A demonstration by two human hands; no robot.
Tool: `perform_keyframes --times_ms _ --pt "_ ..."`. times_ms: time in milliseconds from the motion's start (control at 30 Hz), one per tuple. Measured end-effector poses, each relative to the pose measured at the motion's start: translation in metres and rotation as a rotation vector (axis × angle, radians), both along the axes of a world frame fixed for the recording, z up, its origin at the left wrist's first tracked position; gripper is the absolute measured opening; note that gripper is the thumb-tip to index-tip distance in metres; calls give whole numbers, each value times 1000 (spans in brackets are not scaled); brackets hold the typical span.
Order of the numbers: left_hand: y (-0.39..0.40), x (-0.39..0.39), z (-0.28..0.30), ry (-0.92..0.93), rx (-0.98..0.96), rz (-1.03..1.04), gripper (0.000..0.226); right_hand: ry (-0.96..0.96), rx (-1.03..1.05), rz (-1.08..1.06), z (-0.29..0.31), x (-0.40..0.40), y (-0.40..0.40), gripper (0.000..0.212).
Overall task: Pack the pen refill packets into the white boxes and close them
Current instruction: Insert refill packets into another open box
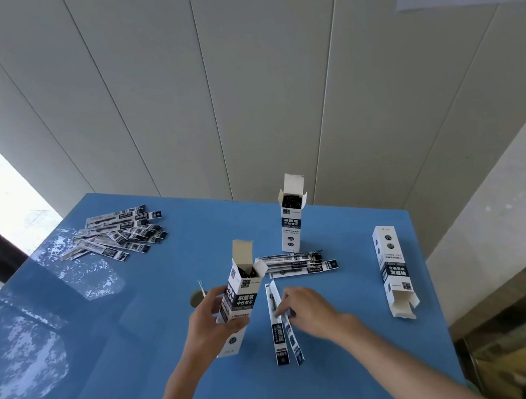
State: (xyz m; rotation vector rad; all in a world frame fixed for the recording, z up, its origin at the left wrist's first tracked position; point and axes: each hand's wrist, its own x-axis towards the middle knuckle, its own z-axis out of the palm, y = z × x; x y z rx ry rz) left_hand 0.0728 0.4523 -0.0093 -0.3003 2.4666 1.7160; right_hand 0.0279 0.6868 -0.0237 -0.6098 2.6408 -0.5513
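My left hand [209, 323] grips a white box [239, 294] with black labels, held upright with its top flap open; dark refills show inside. My right hand [306, 309] pinches long refill packets [282, 327] standing on end on the blue table [136, 316]. A small stack of packets [300, 263] lies flat just behind my hands. A larger heap of packets [119, 233] sits at the far left. A second open box [291, 215] stands upright at the back, filled with refills. A third box [393, 269] lies on its side at the right, its flap open.
A round dark object [197, 299] with a thin white piece lies on the table just left of my left hand. Panelled wall rises behind the table. The table's right edge runs past the lying box, with a cluttered surface [523, 332] below it.
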Motion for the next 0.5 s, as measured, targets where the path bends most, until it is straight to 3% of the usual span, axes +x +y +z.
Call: perform_keyframes --times_ms 200,300,400,500 --pt "-8 3 -4 0 -13 7 60 -43 118 85 -11 -4 -16 58" --pt "-10 3 -5 -1 -22 4 59 -5 187 134 -13 -5 -18 59" --pt "-11 3 -7 0 -19 10 58 85 240 200 -12 -5 -19 43" --pt "-11 4 -7 0 -9 5 58 167 339 243 -9 -6 -21 12"
